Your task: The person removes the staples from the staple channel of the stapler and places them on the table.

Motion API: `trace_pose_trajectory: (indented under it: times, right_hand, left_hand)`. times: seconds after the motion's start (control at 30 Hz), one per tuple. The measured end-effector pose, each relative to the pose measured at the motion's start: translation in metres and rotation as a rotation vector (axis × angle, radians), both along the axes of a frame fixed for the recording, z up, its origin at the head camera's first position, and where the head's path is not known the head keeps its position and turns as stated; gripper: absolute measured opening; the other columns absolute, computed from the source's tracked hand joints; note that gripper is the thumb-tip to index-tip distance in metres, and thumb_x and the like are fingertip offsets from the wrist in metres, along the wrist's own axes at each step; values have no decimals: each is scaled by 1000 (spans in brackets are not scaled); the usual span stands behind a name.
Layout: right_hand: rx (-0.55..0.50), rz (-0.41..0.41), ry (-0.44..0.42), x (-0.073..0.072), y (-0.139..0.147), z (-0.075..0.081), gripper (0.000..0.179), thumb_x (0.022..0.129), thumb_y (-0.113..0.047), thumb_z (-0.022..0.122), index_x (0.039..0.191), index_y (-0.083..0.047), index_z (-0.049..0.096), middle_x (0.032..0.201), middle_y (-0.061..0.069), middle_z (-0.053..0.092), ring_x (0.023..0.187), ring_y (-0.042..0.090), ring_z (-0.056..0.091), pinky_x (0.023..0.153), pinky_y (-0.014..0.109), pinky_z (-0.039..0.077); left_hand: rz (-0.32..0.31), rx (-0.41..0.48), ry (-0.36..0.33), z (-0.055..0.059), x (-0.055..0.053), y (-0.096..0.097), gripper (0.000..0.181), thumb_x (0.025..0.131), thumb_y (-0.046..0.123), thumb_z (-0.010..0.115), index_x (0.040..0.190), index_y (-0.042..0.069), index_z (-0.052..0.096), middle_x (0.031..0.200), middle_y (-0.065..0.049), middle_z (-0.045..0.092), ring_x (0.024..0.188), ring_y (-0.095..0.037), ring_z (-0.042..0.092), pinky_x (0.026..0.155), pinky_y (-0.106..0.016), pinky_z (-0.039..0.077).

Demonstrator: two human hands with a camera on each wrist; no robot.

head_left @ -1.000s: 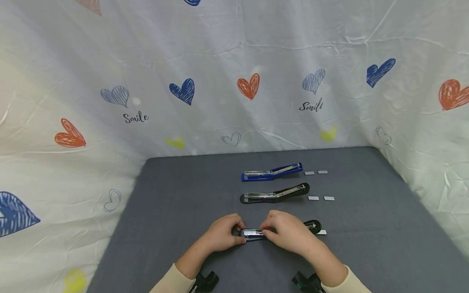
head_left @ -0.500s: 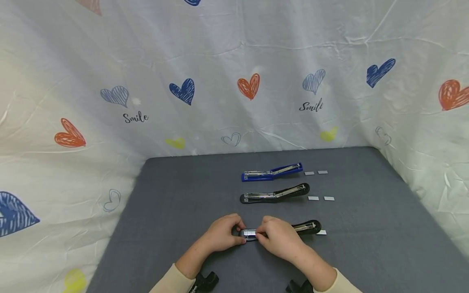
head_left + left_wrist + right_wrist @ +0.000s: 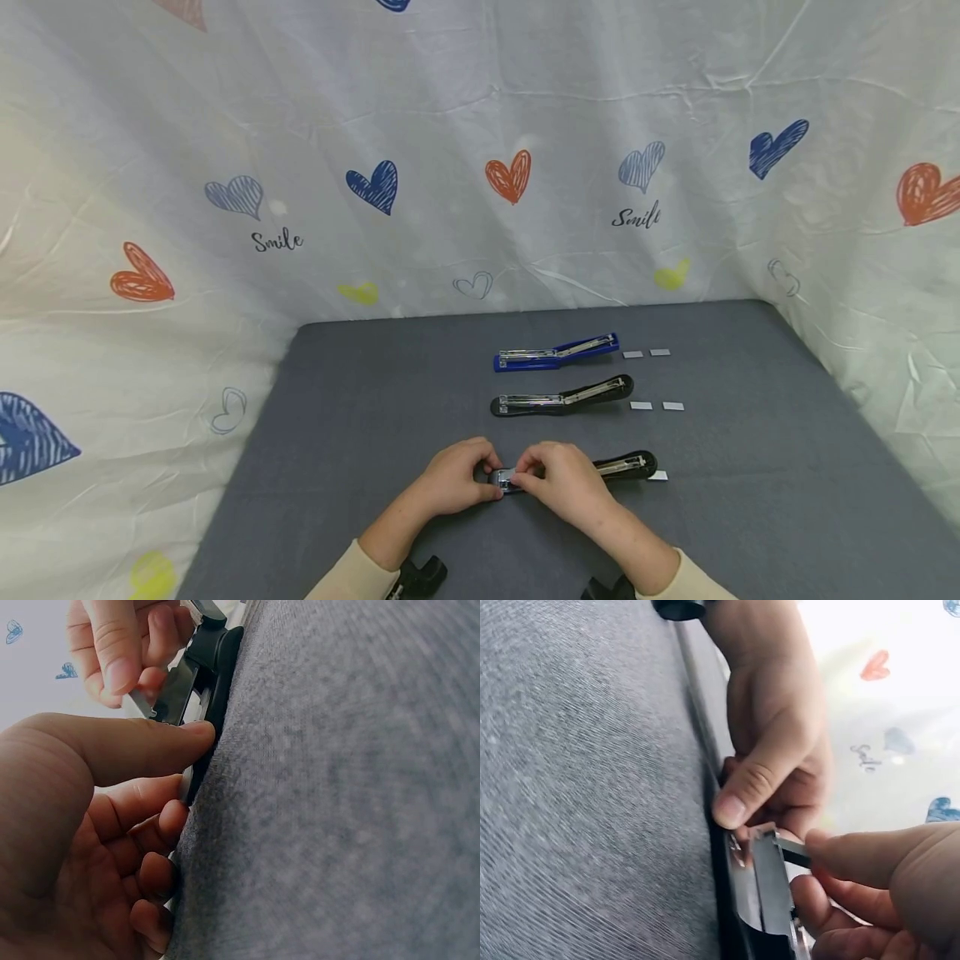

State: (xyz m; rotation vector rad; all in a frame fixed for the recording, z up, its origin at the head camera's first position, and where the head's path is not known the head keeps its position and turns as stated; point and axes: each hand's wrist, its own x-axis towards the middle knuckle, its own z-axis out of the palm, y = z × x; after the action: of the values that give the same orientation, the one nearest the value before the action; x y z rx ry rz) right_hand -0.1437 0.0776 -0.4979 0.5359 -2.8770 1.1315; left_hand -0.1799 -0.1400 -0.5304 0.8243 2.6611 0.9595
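Note:
A black stapler [image 3: 628,465] lies opened out flat on the grey table, nearest the person. My left hand [image 3: 456,480] grips its left end, thumb on the near side and fingers on the far side. Between thumb and fingertips my right hand [image 3: 567,485] pinches a small grey staple strip [image 3: 795,853]. The strip is tilted, with one end at the front of the metal magazine [image 3: 771,881], as the right wrist view shows. Part of the stapler's middle is hidden behind the right hand in the head view.
Farther back lie another opened black stapler [image 3: 562,397] and an opened blue stapler [image 3: 557,353]. Two pale staple strips [image 3: 641,406] sit right of the black one, two more [image 3: 633,355] right of the blue. One strip [image 3: 658,476] lies by the near stapler's right end.
My right hand has slid left along the stapler's magazine toward its left end, uncovering more of the right arm of the stapler. The left hand has stayed in place.

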Motion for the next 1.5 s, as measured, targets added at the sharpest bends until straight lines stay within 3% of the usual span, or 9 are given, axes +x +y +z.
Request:
trace_pose_trajectory:
  times: [0.2,0.43,0.53,0.77,1.1,1.33,1.5]
  right_hand:
    - [-108,-3,-27,-1,-3,-3,11,86,-17,85,91,-15,76,75,-14,67,51,0,48,50,24,42]
    - [-90,59,9,-2,-2,-2,9,88,-15,82,96,-12,82,88,-7,74,72,-1,59,63,25,49]
    - [-98,59,-16,-3,1,1,9,88,-15,82,96,-11,82,89,-5,75,68,0,60,61,25,49]
    - [-169,-10,-94,-3,13,16,10,88,-14,82,97,-10,82,79,-10,71,51,2,48,49,26,42]
    - [-228,-153,-152,6,45,40,11,88,-11,81,99,-14,81,84,-6,72,60,8,53,55,27,45]
    - [-249,-197,-132,11,74,47,14,89,-8,79,103,-7,80,89,-2,74,64,9,52,57,26,43]
    - [-235,-228,-85,18,94,48,14,91,-11,79,105,-10,80,85,-3,72,62,7,50,56,26,42]
  left_hand:
    - [3,-1,0,0,0,1,24,78,23,89,92,22,69,87,13,56,76,-4,51,70,-27,44]
    - [3,-11,-9,2,0,1,24,79,23,89,92,23,69,86,13,55,75,-5,51,70,-27,43]
    - [6,-13,-9,2,0,1,24,78,23,89,92,23,69,86,13,55,76,-5,51,70,-27,44]
    - [18,-10,-4,0,0,1,25,77,23,90,92,22,70,86,13,55,76,-5,51,70,-27,44]
    - [25,-20,5,1,1,2,27,76,23,91,92,23,69,86,14,55,77,-5,51,73,-29,44]
    - [20,-18,0,2,1,1,27,77,23,91,91,23,68,86,14,55,77,-6,51,72,-28,43]
    - [26,-15,-2,2,2,2,27,76,23,92,91,23,69,86,14,56,77,-6,51,72,-28,43]
